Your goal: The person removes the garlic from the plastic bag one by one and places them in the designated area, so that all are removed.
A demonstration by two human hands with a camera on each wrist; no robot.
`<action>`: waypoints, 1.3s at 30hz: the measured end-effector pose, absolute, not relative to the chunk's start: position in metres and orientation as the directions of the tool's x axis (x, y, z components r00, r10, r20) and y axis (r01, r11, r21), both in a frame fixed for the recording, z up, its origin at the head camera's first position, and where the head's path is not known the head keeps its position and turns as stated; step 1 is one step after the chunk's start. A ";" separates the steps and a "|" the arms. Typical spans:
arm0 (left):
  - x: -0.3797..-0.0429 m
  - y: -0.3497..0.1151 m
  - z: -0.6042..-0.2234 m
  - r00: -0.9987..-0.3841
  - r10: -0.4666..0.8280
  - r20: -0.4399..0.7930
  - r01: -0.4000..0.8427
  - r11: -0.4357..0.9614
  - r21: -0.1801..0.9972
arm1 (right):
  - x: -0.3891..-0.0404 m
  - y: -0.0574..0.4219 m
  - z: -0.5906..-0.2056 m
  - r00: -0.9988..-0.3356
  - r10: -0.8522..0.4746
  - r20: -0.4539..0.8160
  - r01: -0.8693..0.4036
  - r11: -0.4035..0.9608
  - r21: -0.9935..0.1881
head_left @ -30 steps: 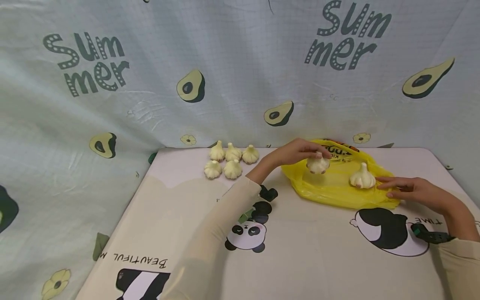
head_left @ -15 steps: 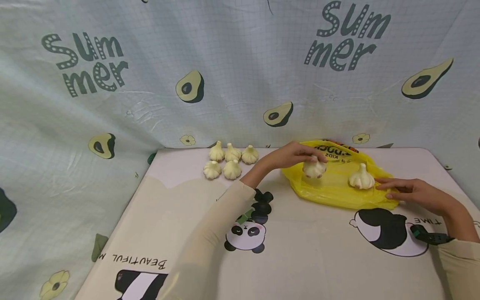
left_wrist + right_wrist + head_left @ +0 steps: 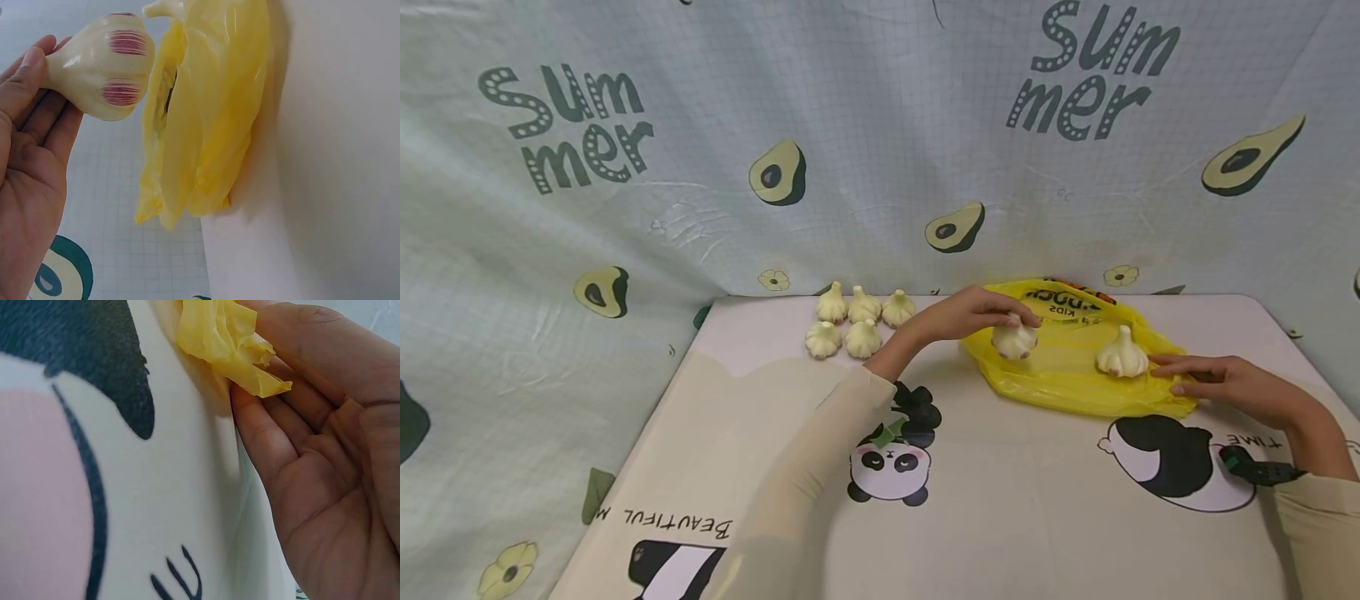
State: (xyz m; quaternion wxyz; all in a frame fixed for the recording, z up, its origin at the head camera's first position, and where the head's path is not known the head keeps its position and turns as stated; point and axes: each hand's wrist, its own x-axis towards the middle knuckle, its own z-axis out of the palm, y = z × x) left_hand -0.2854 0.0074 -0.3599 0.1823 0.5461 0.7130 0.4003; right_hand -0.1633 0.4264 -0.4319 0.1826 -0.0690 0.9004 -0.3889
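Note:
A cream garlic bulb [image 3: 1015,338] with purple streaks hangs by its stem from my left hand [image 3: 973,315]. In the left wrist view, thumb and fingers pinch the neck of that garlic bulb [image 3: 103,72]. It is above the left part of a yellow plastic bag [image 3: 1052,396] lying on the table. Another garlic bulb [image 3: 1122,353] sits upright on the bag, near the fingertips of my right hand [image 3: 1240,385]. The right wrist view shows the crumpled edge of the bag [image 3: 219,347] held between thumb and fingers.
Several garlic bulbs [image 3: 863,306] stand in two rows at the table's back left. The table [image 3: 1000,517] has a printed panda cover. A patterned curtain [image 3: 865,108] hangs right behind the back edge.
My left hand has moved left with the garlic bulb, from the middle of the bag toward its left edge. The right hand stays at the bag's right edge.

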 end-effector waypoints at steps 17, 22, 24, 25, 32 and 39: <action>-0.284 -0.021 -0.360 -0.377 0.910 0.171 0.660 0.134 0.739 | -0.167 0.425 -0.433 -0.921 -0.268 -0.283 0.021 0.691 -0.723; -0.284 -0.029 -0.360 -0.394 0.902 0.177 0.659 0.144 0.738 | -0.168 0.424 -0.433 -0.921 -0.269 -0.284 0.015 0.702 -0.712; -0.283 -0.032 -0.361 -0.402 0.898 0.178 0.656 0.147 0.741 | -0.168 0.424 -0.434 -0.921 -0.268 -0.284 0.015 0.702 -0.712; -0.283 -0.034 -0.361 -0.407 0.896 0.177 0.652 0.149 0.743 | -0.167 0.425 -0.434 -0.921 -0.265 -0.286 0.019 0.703 -0.711; -0.282 -0.048 -0.361 -0.421 0.887 0.188 0.662 0.159 0.732 | -0.166 0.425 -0.435 -0.918 -0.268 -0.291 0.029 0.689 -0.725; -0.283 -0.062 -0.361 -0.445 0.879 0.174 0.665 0.194 0.721 | -0.165 0.423 -0.434 -0.922 -0.269 -0.279 0.019 0.688 -0.726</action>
